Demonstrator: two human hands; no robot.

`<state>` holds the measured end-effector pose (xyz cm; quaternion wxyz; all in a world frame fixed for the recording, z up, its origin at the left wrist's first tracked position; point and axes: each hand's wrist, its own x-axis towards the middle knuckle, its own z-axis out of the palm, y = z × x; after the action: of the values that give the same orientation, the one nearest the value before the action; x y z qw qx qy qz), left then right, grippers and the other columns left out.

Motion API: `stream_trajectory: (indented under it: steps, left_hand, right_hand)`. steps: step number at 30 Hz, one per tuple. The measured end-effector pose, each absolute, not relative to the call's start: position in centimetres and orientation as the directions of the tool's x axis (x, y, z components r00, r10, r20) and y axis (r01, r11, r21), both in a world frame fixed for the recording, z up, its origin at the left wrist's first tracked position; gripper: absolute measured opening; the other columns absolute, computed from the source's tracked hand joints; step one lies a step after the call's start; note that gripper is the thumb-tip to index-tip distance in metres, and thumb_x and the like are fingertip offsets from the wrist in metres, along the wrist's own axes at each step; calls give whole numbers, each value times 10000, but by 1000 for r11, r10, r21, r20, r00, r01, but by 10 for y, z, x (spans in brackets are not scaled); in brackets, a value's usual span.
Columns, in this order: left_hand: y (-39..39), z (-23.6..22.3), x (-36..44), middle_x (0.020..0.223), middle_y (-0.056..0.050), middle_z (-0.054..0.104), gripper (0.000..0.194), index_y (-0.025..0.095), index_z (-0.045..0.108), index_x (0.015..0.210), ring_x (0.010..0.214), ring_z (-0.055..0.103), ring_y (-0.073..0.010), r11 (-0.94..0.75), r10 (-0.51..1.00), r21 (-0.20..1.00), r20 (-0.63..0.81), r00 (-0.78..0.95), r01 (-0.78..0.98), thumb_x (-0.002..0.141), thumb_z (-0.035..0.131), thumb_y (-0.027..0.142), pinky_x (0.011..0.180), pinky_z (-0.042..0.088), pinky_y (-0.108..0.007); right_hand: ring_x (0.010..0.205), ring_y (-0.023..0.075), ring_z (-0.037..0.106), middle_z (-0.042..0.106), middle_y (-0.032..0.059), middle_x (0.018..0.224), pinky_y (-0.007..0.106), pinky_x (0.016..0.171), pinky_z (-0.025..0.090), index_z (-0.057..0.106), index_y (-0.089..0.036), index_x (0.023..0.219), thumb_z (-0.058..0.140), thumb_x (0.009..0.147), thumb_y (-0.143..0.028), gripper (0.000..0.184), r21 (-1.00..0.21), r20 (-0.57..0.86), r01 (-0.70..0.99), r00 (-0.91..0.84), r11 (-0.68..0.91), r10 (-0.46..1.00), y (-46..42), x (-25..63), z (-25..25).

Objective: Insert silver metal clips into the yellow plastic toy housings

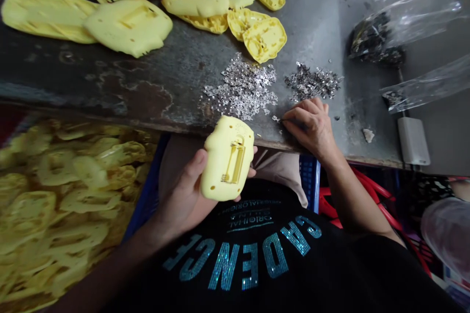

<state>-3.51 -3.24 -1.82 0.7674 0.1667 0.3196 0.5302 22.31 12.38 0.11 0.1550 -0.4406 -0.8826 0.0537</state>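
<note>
My left hand (pixel 191 188) is closed around a yellow plastic shell (pixel 216 166), held in front of the table edge. Its open battery compartment faces up, with a small spring at one end. On the table, the fingertips of my right hand (pixel 312 124) pinch at a small metal contact piece (pixel 276 119) near the edge. Just beyond those fingers lies a pile of darker small metal parts (pixel 312 82). A larger pile of flat silver contact plates (pixel 244 88) spreads to its left, beyond the shell.
Several yellow shells (pixel 128 27) lie along the far side of the metal table (pixel 139 76). Clear plastic bags of parts (pixel 378 39) and a white box (pixel 413 141) are at the right. A large heap of yellow parts (pixel 69 205) fills the lower left, beside a blue crate (pixel 147 181).
</note>
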Motion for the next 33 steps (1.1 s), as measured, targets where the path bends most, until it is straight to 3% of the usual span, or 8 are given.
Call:
stream_trajectory:
  steps: [3, 10, 18, 22, 30, 33]
  left_hand:
    - [-32, -17, -34, 1448, -159, 785, 635, 223, 764, 1459, 1045, 846, -326, 396, 915, 586, -320, 247, -707, 1048, 619, 685, 590, 658, -250]
    - [-31, -14, -32, 1402, -131, 812, 548, 236, 798, 1397, 1035, 857, -329, 386, 918, 582, -318, 237, -716, 1036, 687, 631, 557, 656, -248]
    - [-30, -13, -25, 1291, -153, 834, 701, 215, 671, 1483, 959, 864, -363, 427, 895, 506, -354, 271, -749, 948, 803, 648, 511, 647, -298]
    - [-31, -12, -24, 1303, -118, 832, 738, 269, 639, 1513, 1007, 863, -398, 434, 894, 498, -341, 290, -751, 918, 838, 657, 520, 662, -320]
    - [-30, -19, -26, 1271, -128, 843, 653, 209, 601, 1519, 947, 873, -323, 421, 905, 479, -161, 395, -770, 1035, 720, 631, 570, 694, -300]
    - [-29, -19, -24, 1348, -145, 814, 612, 181, 607, 1485, 1021, 864, -328, 394, 916, 489, -142, 375, -778, 1063, 690, 615, 572, 692, -288]
  right_hand:
    - [1093, 311, 590, 760, 58, 1055, 467, 960, 395, 806, -289, 1100, 659, 1075, -388, 179, -231, 247, 758, -561, 610, 790, 124, 222, 1]
    - [1072, 317, 619, 762, 58, 982, 474, 940, 415, 801, -276, 1002, 689, 1050, -360, 148, -263, 206, 756, -563, 600, 800, 121, 217, 5]
    - [949, 234, 752, 837, -5, 1049, 453, 944, 505, 789, -316, 1076, 701, 1084, -401, 123, -593, 261, 475, -651, 650, 713, 86, 203, 38]
    - [940, 220, 772, 833, -13, 1027, 435, 915, 547, 775, -305, 1069, 733, 1070, -357, 67, -708, 286, 325, -679, 626, 676, 80, 195, 39]
    - [899, 205, 723, 794, 18, 985, 405, 854, 539, 736, -249, 1137, 723, 1072, -270, 70, -473, 448, 262, -751, 842, 485, 80, 191, 42]
    - [939, 205, 713, 788, 23, 1015, 396, 865, 540, 709, -250, 1179, 717, 1075, -243, 104, -379, 439, 245, -801, 892, 407, 79, 191, 48]
